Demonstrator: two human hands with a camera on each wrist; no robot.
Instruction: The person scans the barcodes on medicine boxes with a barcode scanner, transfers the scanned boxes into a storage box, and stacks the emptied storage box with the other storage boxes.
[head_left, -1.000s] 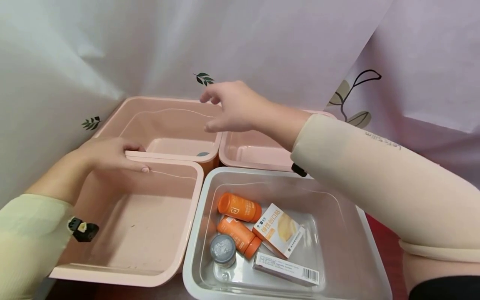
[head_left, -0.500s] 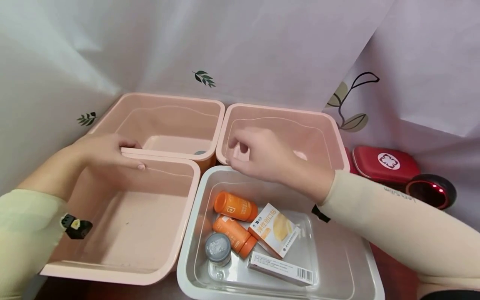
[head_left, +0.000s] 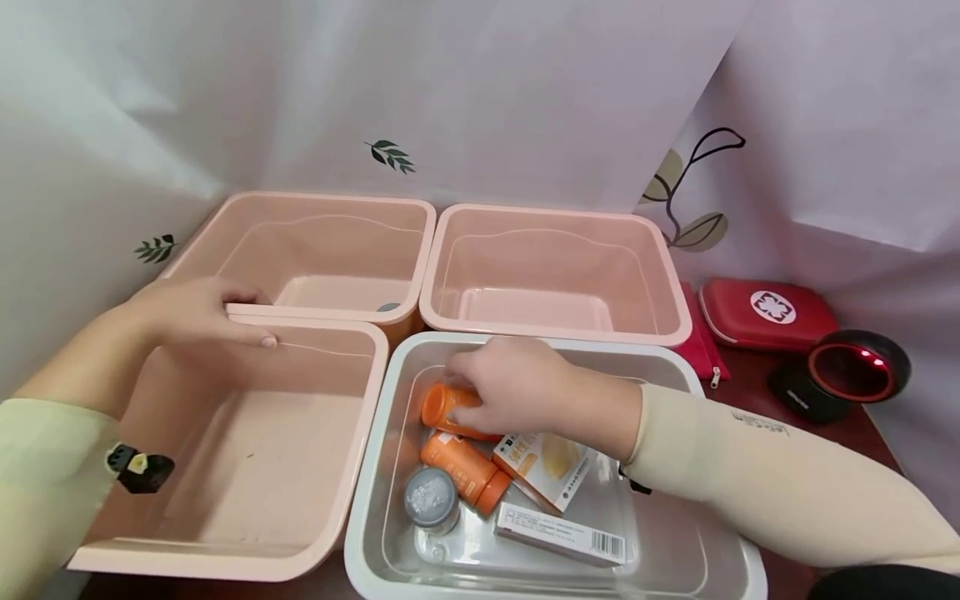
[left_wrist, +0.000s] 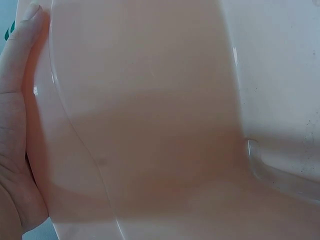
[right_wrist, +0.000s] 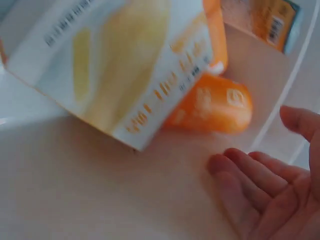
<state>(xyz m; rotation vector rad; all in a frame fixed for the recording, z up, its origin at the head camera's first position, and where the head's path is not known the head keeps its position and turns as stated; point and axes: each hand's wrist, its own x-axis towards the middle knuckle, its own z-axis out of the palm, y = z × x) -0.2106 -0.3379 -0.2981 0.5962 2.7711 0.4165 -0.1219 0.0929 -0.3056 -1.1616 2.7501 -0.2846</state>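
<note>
Hands apart: the right one [head_left: 521, 379] hangs over the far left part of the grey-rimmed bin [head_left: 358, 525], fingers loosely bent and grasping nothing; the right wrist view shows a gap between its fingertips and the upper orange bottle [head_left: 442, 406]. That bottle lies on its side inside the grey-rimmed bin, toward its far left corner and partly covered by the hand in the head view.

Also in the grey-rimmed bin, nearer its front, lies a lower orange bottle [head_left: 465, 471], and by its left wall stands a grey-lidded jar [head_left: 432, 498]. Around its middle are a white-and-orange box [head_left: 543, 471] and a slim white box [head_left: 560, 533] with a barcode.

Left of the grey-rimmed bin, the left hand [head_left: 180, 310] grips the far rim of the front pink bin [head_left: 285, 467], thumb inside it, fingers beyond the rim.

Behind the grey-rimmed bin sits the right rear pink bin [head_left: 547, 258]; behind and to its left is the left rear pink bin [head_left: 322, 250], where a small grey thing [head_left: 388, 307] shows, partly hidden.

Beyond its far right corner, on the dark red tabletop [head_left: 757, 383], are a red zip pouch [head_left: 705, 343], a red case [head_left: 738, 315] with a white emblem and a black device [head_left: 858, 371] showing red lights.
</note>
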